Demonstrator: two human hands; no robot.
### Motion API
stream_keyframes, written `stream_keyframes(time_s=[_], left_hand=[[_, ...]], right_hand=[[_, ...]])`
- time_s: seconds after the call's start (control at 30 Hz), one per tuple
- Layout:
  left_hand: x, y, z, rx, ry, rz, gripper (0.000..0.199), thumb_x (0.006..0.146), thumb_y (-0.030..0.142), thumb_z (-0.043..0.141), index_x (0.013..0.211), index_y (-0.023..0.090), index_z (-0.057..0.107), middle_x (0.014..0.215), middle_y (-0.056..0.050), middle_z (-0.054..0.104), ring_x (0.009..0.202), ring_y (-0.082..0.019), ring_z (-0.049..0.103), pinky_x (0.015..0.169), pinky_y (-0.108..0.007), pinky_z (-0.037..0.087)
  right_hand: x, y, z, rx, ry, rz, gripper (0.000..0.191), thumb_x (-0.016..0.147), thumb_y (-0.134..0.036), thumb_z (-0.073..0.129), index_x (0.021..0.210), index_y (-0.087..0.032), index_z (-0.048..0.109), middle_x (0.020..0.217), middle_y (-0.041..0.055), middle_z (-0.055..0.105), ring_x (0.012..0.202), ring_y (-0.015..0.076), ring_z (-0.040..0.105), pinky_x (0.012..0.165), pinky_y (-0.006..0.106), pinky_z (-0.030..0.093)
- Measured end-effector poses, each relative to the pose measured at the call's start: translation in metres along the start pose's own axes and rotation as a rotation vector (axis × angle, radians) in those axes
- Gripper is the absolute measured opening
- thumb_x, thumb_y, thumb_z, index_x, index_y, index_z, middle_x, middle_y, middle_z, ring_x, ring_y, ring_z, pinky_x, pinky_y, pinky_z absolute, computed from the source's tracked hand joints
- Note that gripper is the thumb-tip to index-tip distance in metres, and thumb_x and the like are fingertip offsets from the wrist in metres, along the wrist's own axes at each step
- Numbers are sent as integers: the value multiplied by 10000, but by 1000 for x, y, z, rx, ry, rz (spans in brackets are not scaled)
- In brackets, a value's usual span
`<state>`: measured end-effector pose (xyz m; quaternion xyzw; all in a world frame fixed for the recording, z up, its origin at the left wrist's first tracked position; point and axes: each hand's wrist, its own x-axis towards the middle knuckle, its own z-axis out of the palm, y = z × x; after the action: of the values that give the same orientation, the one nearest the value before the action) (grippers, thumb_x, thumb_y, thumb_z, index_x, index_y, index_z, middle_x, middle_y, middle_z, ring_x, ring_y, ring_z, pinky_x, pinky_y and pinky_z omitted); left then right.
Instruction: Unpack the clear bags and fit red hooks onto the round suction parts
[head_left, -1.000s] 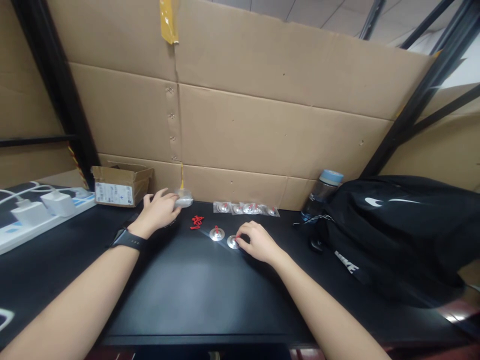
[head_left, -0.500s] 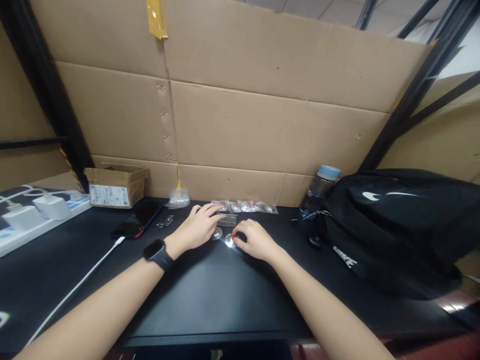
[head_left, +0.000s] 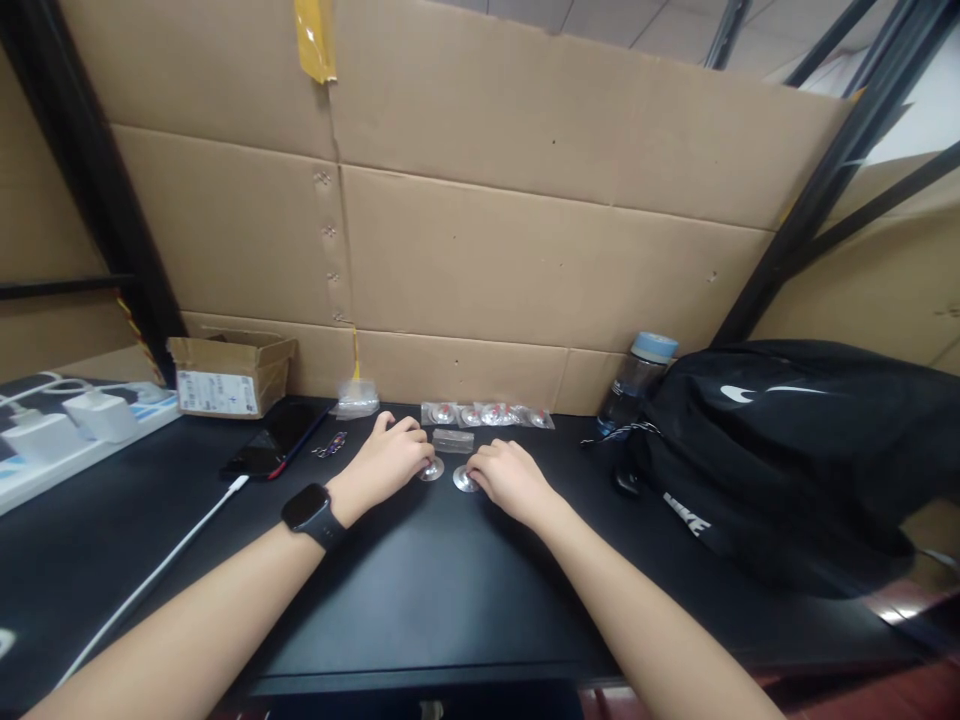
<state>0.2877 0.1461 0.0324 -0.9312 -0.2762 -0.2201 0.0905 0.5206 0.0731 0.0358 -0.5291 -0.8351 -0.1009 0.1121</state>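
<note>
Two small shiny round metal discs, which look like spinning tops, sit side by side on the black tabletop. My left hand (head_left: 391, 455) has its thumb and forefinger pinched at the middle of the left spinning top (head_left: 432, 470), the other fingers curled behind. The fingertips of my right hand (head_left: 510, 478) are closed at the centre of the right spinning top (head_left: 463, 481), hiding its knob. Just beyond the hands lies a small clear plastic packet (head_left: 453, 441). Farther back, a row of similar silver discs with red centres in clear bags (head_left: 491, 414) lies along the cardboard wall.
At the left are an open cardboard box (head_left: 234, 375), a phone (head_left: 277, 441), a keychain (head_left: 331, 445), a white cable (head_left: 154, 578) and a power strip (head_left: 142, 418) with chargers. A clear bag (head_left: 356, 399) lies behind. On the right stand a blue-capped bottle (head_left: 637, 380) and a black backpack (head_left: 795, 460).
My left hand has drawn its fingers in from above the packet and closed on the left spinning top. My right fingers have settled over the right top's red knob.
</note>
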Motion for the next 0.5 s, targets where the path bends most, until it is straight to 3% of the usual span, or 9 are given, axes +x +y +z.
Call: stream_keyframes(time_s=[0.2, 0.37, 0.5], left_hand=[[0, 6, 2, -35, 24, -49, 182, 959, 272, 531, 832, 228, 653, 1064, -55, 649, 1148, -279, 479, 927, -480, 282], [3, 18, 6, -245, 82, -218, 179, 968, 353, 508, 915, 264, 654, 1257, -42, 570, 1215, -282, 443, 929, -463, 347], [7, 25, 6, -369, 128, -314, 213, 979, 390, 481, 934, 265, 648, 1266, -40, 562, 1195, -272, 467, 950, -470, 371]], right_hand=[[-3, -4, -2, 55, 71, 19, 149, 946, -191, 526, 844, -192, 636, 922, 60, 678, 859, 198, 568, 763, 314, 385], [0, -5, 2, 435, 251, 94, 97, 922, -195, 555, 857, -204, 626, 959, 37, 653, 896, 168, 602, 808, 287, 457], [3, -8, 3, 752, 328, 177, 110, 914, -245, 567, 844, -205, 642, 1032, 45, 671, 855, 161, 655, 691, 260, 507]])
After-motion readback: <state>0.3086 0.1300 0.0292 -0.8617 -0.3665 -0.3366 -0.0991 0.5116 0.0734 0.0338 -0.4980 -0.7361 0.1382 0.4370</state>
